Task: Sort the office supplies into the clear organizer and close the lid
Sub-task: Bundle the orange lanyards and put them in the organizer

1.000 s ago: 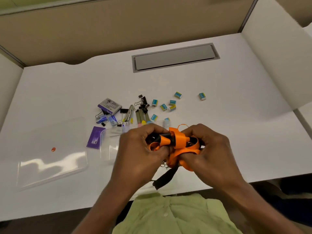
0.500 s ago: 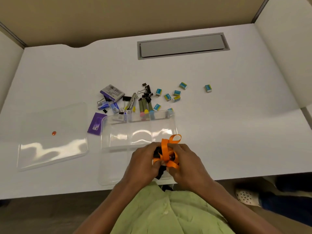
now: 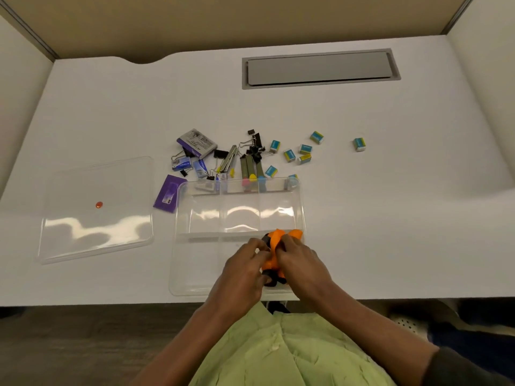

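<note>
White counter [image 3: 390,218]: left hand [image 3: 242,270] and right hand [image 3: 302,263], fingers pinching a bunched orange lanyard [image 3: 276,243] in the clear organizer [image 3: 178,246]; released, it may uncoil.

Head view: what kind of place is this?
Most likely an office cubicle: a white desk enclosed by tan partition panels, with a grey cable hatch set into its top.

Light green creased button-front shirt [image 3: 292,358]; dark grey sleeve [image 3: 462,370] on right arm; forearms [image 3: 181,341] bare.
</note>
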